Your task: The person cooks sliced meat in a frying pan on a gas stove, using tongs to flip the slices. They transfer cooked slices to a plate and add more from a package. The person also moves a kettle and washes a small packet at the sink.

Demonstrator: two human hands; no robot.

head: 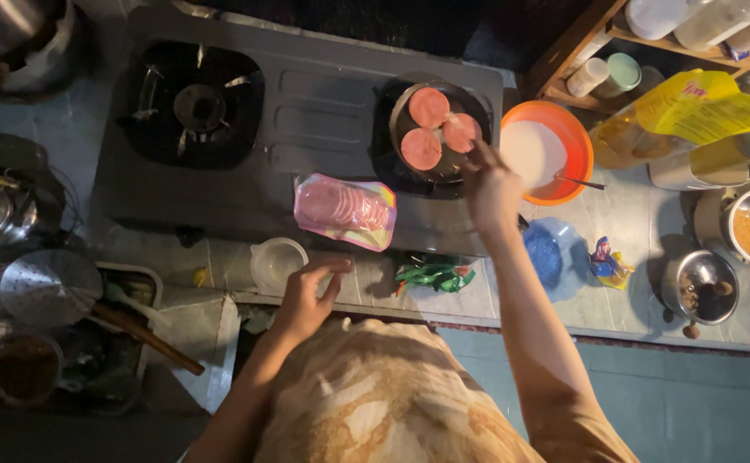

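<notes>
Pan: I saw the small frying pan (pixel 440 129) sitting on the right burner of the steel stove (pixel 324 103), three round pink meat slices (pixel 431 129) already laid flat in it, touching one another.
Right hand: my right hand (pixel 488 184) was over the pan's near-right rim, fingers spread loosely; I could not tell whether it pinched a slice edge or just hovered.
Left hand: my left hand (pixel 306 296) hung open over the counter's front edge, holding nothing, just beside the clear plastic cup (pixel 277 262).
Progress: I judged loading well underway; the pan looked nearly full.
Still left: more slices showed inside the open pack (pixel 346 210).
Meat pack: a flat pink pouch with a rainbow-coloured edge, lying on the stove's front edge between the burners.
Green wrapper: a crumpled wrapper (pixel 433 276) near the counter's front edge.
Yellow packet: a big yellow bag (pixel 701 107) with red print at the counter's right back, beside the orange bowl (pixel 555 146) of white liquid.
Small sachet: a colourful sachet (pixel 606 261) right of the blue bowl (pixel 555 253).
</notes>
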